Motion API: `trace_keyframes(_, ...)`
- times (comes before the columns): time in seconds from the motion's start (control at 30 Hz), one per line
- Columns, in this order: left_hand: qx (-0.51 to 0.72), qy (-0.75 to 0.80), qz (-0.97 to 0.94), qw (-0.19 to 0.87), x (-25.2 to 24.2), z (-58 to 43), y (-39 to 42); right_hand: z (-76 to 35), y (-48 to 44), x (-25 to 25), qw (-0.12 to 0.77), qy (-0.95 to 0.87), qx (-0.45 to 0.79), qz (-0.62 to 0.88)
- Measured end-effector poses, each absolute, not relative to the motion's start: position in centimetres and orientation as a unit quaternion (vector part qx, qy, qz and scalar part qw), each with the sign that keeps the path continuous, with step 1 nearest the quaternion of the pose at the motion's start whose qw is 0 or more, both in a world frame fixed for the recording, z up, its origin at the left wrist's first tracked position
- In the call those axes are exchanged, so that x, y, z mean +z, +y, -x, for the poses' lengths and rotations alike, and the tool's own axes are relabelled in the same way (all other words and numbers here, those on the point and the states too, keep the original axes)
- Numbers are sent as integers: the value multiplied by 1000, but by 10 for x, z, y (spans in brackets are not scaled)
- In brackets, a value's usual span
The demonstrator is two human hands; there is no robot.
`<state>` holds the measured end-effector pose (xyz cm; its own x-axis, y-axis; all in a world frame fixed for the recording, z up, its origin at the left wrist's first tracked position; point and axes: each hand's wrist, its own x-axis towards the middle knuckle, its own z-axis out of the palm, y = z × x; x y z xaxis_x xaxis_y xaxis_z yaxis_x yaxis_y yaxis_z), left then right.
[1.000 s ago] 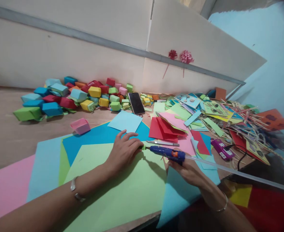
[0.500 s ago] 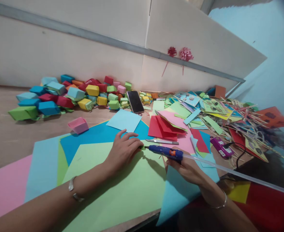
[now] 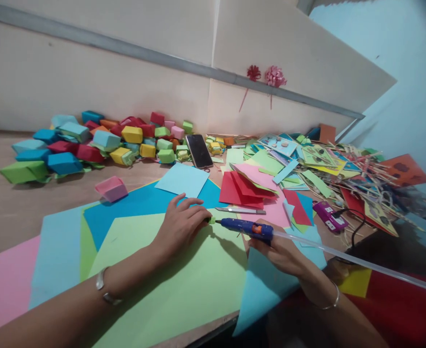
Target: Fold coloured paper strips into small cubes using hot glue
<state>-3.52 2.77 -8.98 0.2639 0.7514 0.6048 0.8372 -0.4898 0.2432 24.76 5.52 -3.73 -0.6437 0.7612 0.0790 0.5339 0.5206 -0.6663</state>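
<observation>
My right hand (image 3: 278, 251) grips a blue glue gun (image 3: 245, 227) with an orange trigger; a clear glue stick (image 3: 358, 263) trails out of its back to the right. The nozzle points left at a small green folded paper piece (image 3: 211, 220). My left hand (image 3: 182, 224) pinches that piece against a large light-green sheet (image 3: 169, 285), fingers curled around it. The sheet lies on top of a darker blue sheet (image 3: 136, 203), with a pale blue sheet (image 3: 56, 251) and a pink sheet (image 3: 2, 280) at the left.
Several folded paper boxes (image 3: 89, 142) are heaped by the back wall, and a pink one (image 3: 111, 188) stands alone. A phone (image 3: 198, 151), a cutter knife (image 3: 240, 210), red sheets (image 3: 243, 191), a purple power strip (image 3: 329, 217) and a pile of decorated cards and sticks (image 3: 336, 169) lie to the right.
Both hands, the glue gun and the green piece keep the same pose. The camera has drifted slightly, shifting the whole scene a little left and up.
</observation>
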Motion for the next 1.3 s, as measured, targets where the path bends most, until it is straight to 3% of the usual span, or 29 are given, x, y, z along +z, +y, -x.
trace_keyframes(1.03,-350,-501,788,74,-92,38,31,-257,50,-33,146,-863,266,403)
trace_keyframes(1.1,-363,-495,785,85,-92,39,31,-276,60,-25,186,-862,218,417)
trace_keyframes(1.2,-384,-485,779,106,-90,43,33,-317,94,-7,234,-852,49,465)
trace_keyframes(1.3,-403,-480,770,119,-86,47,37,-361,140,10,160,-803,-136,558)
